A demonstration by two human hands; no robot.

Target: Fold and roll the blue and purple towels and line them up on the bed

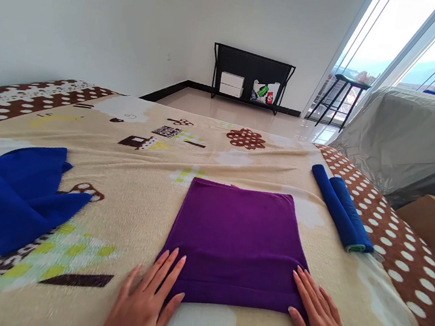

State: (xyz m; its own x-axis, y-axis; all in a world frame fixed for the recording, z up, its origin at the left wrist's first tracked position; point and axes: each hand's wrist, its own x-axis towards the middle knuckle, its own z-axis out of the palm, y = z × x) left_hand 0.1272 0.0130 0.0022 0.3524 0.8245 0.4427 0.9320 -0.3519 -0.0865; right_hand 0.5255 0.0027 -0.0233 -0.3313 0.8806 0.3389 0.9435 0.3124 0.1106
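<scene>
A purple cloth (237, 237) lies flat on a cream patterned blanket (131, 215), its near edge showing a fold line. My left hand (148, 297) rests on its near left corner with the fingers spread. On the near right corner lies my right hand (319, 317), fingers stretched out and the thumb apart. Neither hand grips anything. Off to the left is a crumpled blue cloth (3, 202). Two rolled blue cloths (341, 209) with green edges lie side by side to the right of the purple one.
A brown border with white dots (400, 255) runs along the blanket's right side. Beyond it stand a cardboard box (432, 228) and furniture under a grey cover (417, 138). A black rack (251, 70) with white boxes is against the far wall; a black stool (344, 95) stands by the window.
</scene>
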